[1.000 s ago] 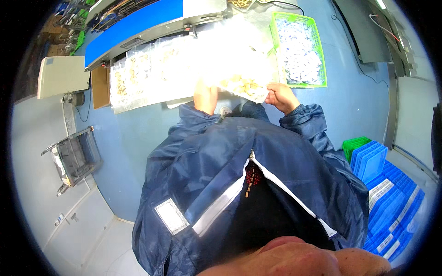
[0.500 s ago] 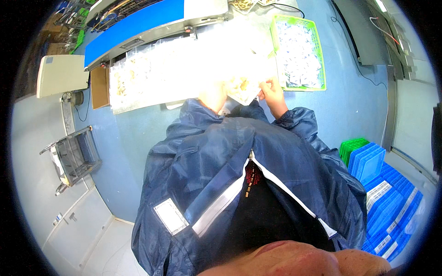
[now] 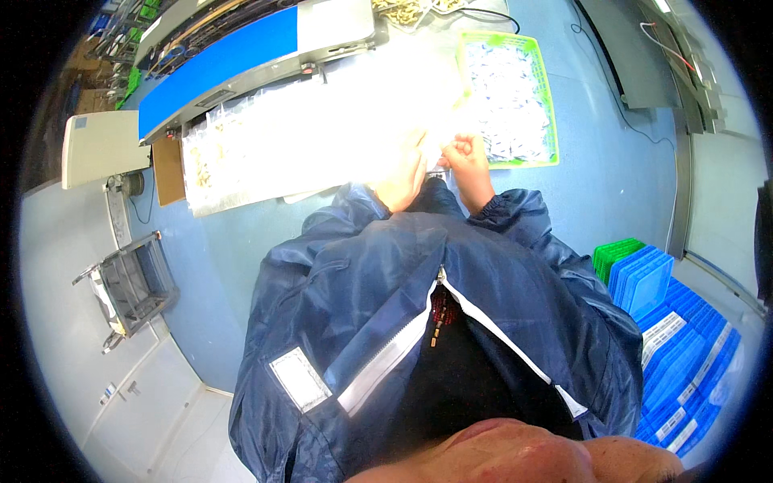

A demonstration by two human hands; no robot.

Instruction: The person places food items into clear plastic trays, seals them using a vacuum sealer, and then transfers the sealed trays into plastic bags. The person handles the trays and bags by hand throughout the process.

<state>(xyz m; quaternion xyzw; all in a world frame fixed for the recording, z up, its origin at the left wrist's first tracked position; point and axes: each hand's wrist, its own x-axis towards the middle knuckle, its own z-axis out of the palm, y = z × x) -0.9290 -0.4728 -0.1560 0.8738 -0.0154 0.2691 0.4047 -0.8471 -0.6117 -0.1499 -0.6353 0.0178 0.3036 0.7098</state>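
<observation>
At the bright near edge of the worktable, my left hand (image 3: 404, 179) lies with its fingers stretched out, their tips partly lost in glare. Beside it on the right, my right hand (image 3: 469, 165) has curled, pinched fingers; whatever is between them is too washed out to name. A green plastic basket (image 3: 551, 121) full of small white-and-blue packets (image 3: 507, 101) stands just beyond the right hand. Along the left end of the table lie clear bags (image 3: 211, 157) holding small yellowish pieces. The tabletop between is mostly overexposed.
A long machine with a blue top (image 3: 221, 68) runs along the table's far side. More yellowish pieces (image 3: 400, 11) lie at the back. Left are a cardboard box (image 3: 168, 171) and a dark metal-framed stool (image 3: 137, 278). Stacked blue crates (image 3: 684, 346) stand at lower right.
The clear bag of yellowish pieces between my hands no longer shows. My left hand has moved right, closer to my right hand, and my right hand has shifted slightly left.
</observation>
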